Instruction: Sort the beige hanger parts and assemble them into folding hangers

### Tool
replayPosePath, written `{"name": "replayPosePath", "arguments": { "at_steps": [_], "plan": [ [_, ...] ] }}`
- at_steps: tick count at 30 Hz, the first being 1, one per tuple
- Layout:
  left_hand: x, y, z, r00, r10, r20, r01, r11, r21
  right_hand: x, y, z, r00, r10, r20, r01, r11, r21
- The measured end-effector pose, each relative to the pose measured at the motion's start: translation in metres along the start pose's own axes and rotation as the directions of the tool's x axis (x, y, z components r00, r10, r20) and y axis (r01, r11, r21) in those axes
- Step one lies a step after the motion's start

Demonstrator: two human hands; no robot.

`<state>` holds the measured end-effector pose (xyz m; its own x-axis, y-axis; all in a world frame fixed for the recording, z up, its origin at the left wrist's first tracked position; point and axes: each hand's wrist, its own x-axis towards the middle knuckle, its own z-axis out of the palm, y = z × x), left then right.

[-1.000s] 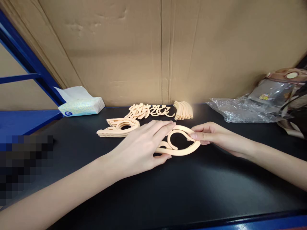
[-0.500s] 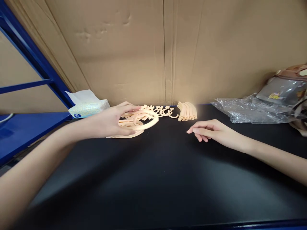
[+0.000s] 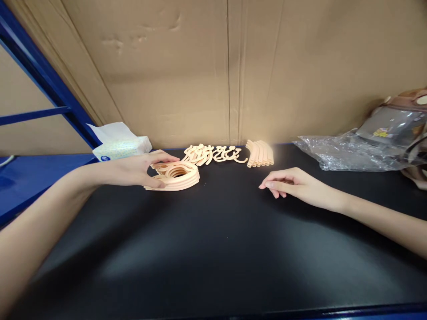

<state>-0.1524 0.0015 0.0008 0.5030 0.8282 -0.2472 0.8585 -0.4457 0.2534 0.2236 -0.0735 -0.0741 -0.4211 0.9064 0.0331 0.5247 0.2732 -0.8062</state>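
My left hand (image 3: 133, 170) is at a stack of cream plastic curved frames (image 3: 187, 181), with its fingers at the back and its thumb at the front of the topmost piece. These frames look like clothes-hanger bodies, with a round opening showing in the middle. My right hand (image 3: 285, 183) hovers over the black table, its fingers loosely bent and a little apart, with nothing visible in them. Behind the stack lie several cream hook-shaped pieces (image 3: 230, 154). A pile of short, slightly curved cream tubes (image 3: 260, 154) sits to their right.
A tissue pack (image 3: 123, 147) stands at the left, near a blue metal frame (image 3: 43, 80). Crumpled clear plastic bag (image 3: 336, 151) and a transparent container with a brown top (image 3: 393, 122) are at the right. Cardboard (image 3: 173, 66) walls the back of the black table (image 3: 213, 249).
My left hand has lowered the curved frame it held raised and tilted, moving left, and the frame now lies on the stack. My right hand has barely moved.
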Motion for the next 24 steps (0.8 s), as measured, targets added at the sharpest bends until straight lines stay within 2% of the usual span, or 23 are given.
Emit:
{"name": "replayPosePath", "arguments": {
  "at_steps": [10, 19, 24],
  "plan": [
    [0.003, -0.007, 0.002, 1.000, 0.010, -0.017, -0.009, 1.000, 0.021, 0.001, -0.001, 0.000, 1.000, 0.017, 0.014, -0.016, 1.000, -0.023],
    [-0.002, 0.004, 0.000, 1.000, 0.003, -0.007, -0.003, 1.000, 0.015, 0.001, 0.001, -0.001, 1.000, 0.011, 0.024, -0.010, 0.999, -0.039],
    [-0.003, 0.001, -0.001, 1.000, 0.008, 0.016, -0.009, 0.999, 0.045, 0.002, 0.000, 0.000, 0.999, 0.015, 0.032, -0.013, 0.999, -0.043]
  ]
}}
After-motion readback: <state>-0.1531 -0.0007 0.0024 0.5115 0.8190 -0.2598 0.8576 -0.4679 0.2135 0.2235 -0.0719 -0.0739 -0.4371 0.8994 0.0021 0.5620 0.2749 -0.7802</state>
